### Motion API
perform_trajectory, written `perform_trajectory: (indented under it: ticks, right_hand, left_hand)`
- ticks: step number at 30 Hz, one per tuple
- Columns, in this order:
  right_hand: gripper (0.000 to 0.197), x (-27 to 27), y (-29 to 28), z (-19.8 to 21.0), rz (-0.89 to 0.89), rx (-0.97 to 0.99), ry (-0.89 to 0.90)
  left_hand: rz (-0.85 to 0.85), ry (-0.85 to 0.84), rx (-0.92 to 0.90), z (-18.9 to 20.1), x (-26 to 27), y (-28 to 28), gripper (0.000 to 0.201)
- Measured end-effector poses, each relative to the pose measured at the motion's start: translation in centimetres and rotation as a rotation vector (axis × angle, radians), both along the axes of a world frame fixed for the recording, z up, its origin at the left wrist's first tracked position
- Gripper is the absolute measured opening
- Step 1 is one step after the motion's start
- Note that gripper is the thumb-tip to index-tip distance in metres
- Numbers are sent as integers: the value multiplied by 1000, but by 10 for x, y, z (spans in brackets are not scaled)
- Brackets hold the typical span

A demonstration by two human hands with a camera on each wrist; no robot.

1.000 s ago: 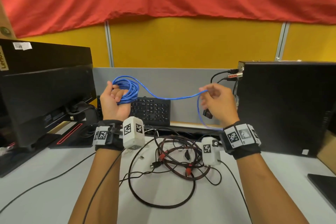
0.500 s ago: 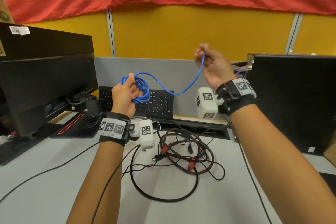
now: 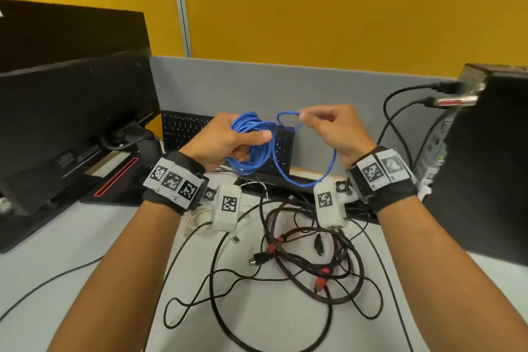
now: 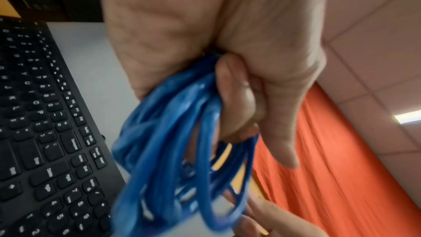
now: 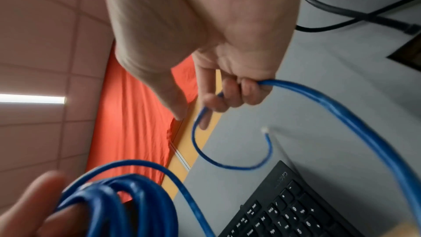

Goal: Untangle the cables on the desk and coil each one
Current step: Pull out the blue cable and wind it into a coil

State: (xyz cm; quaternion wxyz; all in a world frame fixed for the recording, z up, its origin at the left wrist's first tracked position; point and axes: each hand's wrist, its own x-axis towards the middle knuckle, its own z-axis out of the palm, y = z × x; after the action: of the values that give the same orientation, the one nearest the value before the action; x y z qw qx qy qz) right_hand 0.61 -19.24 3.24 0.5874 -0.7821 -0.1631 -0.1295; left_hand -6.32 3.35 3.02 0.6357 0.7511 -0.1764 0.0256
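Observation:
My left hand (image 3: pixel 228 140) grips a bundle of blue cable (image 3: pixel 253 146) in several loops, held above the desk in front of the keyboard; the left wrist view shows my fingers (image 4: pixel 232 96) curled round the loops (image 4: pixel 173 159). My right hand (image 3: pixel 328 126) holds the free tail of the same blue cable (image 5: pixel 341 114) in its curled fingers (image 5: pixel 241 89); the short end with a pale plug (image 5: pixel 265 130) curls beyond them. A slack blue loop (image 3: pixel 303 183) hangs between both hands. A tangle of black and red-marked cables (image 3: pixel 308 260) lies on the desk below.
A black keyboard (image 3: pixel 183 128) stands against the grey partition (image 3: pixel 314 86). A black monitor (image 3: pixel 71 111) is at the left, a black computer tower (image 3: pixel 485 157) with plugged cables at the right. A thin black cable (image 3: pixel 43 286) runs across the white desk (image 3: pixel 57 237).
My right hand came down from high at the right to close beside the left hand. The stretched blue span became a small loop and a hanging slack loop.

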Motion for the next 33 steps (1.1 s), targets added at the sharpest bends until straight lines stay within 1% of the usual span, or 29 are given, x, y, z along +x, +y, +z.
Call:
perform_trajectory:
  ticks: [1,3,6,8,11,12,14,16,18,19,25,28,31,33]
  right_hand:
    - [13,2,0,-1,-20,18,-48]
    - [13,5,3,-5,-43,57,-116]
    - [21,7,13,-12,4,98,-176]
    - [18,9,21,-20,39,102,-186]
    - [16,11,30,-33,63,81,-228]
    - [16,12,32,-36,69,75,-251]
    - [13,12,36,-45,92,66,-270]
    - [9,12,38,-54,86,5,-303]
    - [14,13,41,-63,95,-103,-344]
    - [18,14,43,-65,129,-146,-344]
    - [18,19,37,-63,304,-223,-266]
    - [19,22,30,-60,348,-271,-248]
    - [18,24,25,-57,347,-286,-238]
    - [18,25,20,-55,343,-282,-234]
  left_hand:
    - [-24,0,23,-2,-2,1,13]
    - [-60,14,17,-8,-4,1,20]
    - [-91,23,54,-15,-4,1,26]
    - [-92,32,133,-22,-2,3,27]
    - [-154,21,329,-27,-3,5,28]
    - [-172,15,370,-26,-3,6,28]
    - [-152,-11,418,-25,0,11,29]
    - [-126,-36,490,-22,2,15,26]
    - [-134,-26,556,-23,4,15,21]
    - [-132,-34,579,-24,5,15,22]
    - [0,-144,621,-25,8,12,39]
    - [63,-194,606,-26,8,4,34]
    - [108,-266,597,-26,9,-6,28]
    - [119,-295,575,-27,10,-12,28]
